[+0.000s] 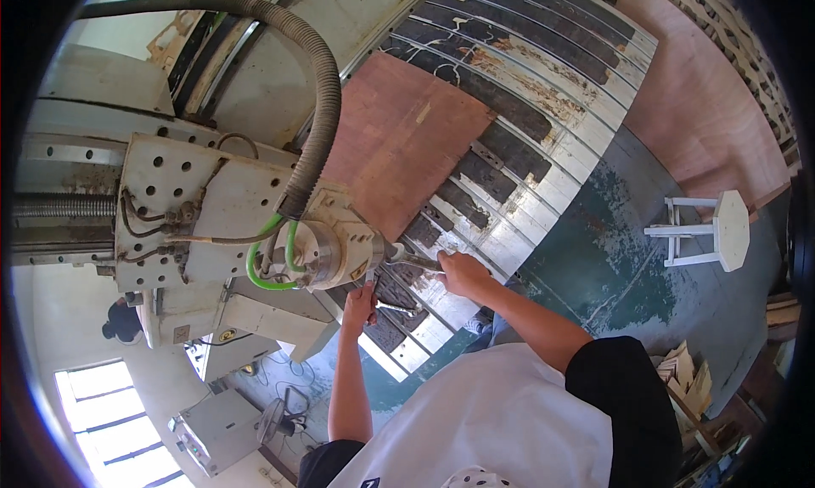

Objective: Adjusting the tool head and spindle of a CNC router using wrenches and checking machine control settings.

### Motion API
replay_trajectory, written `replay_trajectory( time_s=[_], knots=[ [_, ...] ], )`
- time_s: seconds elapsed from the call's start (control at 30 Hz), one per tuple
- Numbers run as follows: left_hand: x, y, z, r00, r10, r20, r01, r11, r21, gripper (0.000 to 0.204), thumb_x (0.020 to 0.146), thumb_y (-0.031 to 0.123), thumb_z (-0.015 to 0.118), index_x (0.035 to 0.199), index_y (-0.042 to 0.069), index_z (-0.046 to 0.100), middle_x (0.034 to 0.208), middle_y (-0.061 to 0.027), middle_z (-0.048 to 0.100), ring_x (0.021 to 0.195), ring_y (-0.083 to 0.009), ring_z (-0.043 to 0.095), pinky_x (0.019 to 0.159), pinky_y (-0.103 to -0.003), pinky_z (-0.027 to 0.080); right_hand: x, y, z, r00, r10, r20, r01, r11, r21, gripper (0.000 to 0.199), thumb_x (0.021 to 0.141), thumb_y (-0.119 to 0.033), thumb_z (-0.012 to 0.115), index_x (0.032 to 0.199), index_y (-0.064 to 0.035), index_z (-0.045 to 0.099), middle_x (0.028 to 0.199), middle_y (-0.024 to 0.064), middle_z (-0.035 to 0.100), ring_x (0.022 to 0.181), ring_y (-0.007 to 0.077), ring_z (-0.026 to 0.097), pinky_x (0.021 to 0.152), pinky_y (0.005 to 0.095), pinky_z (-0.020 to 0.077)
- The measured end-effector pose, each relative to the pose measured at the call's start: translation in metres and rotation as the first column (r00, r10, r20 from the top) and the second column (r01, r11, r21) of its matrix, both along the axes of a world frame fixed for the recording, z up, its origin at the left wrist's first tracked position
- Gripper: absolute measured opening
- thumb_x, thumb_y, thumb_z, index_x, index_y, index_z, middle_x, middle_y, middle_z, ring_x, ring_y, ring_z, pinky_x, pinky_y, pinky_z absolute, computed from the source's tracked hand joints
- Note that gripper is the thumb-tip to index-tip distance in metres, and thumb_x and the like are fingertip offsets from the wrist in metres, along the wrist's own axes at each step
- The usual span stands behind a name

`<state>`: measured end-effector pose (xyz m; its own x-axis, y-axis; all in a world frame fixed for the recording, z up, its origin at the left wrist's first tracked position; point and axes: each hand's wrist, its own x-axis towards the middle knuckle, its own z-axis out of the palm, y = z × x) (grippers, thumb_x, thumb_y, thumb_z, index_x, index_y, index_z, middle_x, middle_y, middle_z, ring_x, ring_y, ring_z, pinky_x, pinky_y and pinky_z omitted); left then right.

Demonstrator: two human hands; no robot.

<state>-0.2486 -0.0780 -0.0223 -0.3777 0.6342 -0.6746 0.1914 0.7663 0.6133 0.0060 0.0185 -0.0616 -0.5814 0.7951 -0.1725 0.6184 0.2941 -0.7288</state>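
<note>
Both hands are at the spindle point(321, 254) of a large machine. My right hand point(464, 274) is wrapped round a wrench point(420, 263), whose far end reaches the spindle's nose point(393, 251). Lower and to the left, my left hand point(360, 308) is closed round a flat metal wrench point(371, 277) that points up at the same nose. How the wrench ends sit on the nose is too small to tell. Beside my left hand, a shiny wrench point(396, 309) lies over the slotted bed point(531, 225).
A reddish-brown board point(407, 131) lies on the bed beyond the spindle. A thick grey corrugated hose point(327, 89) and green tubes point(253, 267) run to the spindle. On the right stand a white stool point(730, 231) and a large wooden sheet point(705, 106). A fan point(272, 420) stands lower left.
</note>
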Motion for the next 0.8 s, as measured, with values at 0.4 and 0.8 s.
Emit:
replay_trajectory(
  time_s=[0.4, 0.8],
  knots=[
    [0.049, 0.002, -0.003, 0.958, 0.222, 0.181, -0.227, 0.974, 0.006, 0.04, 0.097, 0.033, 0.037, 0.074, 0.002, 0.047, 0.052, -0.003, 0.04, 0.036, -0.0182, 0.046, 0.037, -0.032, 0.043, -0.025, -0.01, -0.029, 0.92, -0.189, -0.344, -0.173, 0.592, -0.787, 0.033, 0.092, -0.02, 0.045, 0.073, 0.004, 0.057, 0.058, 0.0106, 0.061, 0.044, 0.0171, 0.059, 0.039, 0.0306, 0.0489],
    [0.055, 0.006, 0.005, 0.967, 0.154, 0.204, -0.144, 0.988, -0.062, 0.031, 0.096, 0.026, 0.038, 0.079, 0.002, 0.048, 0.061, -0.0065, 0.046, 0.043, -0.0218, 0.052, 0.041, -0.036, 0.048, -0.052, -0.024, -0.053, 0.853, -0.31, -0.42, -0.271, 0.424, -0.864, 0.023, 0.095, -0.018, 0.046, 0.086, 0.0017, 0.056, 0.063, 0.0085, 0.058, 0.047, 0.0165, 0.054, 0.043, 0.0305, 0.0454]
  ],
)
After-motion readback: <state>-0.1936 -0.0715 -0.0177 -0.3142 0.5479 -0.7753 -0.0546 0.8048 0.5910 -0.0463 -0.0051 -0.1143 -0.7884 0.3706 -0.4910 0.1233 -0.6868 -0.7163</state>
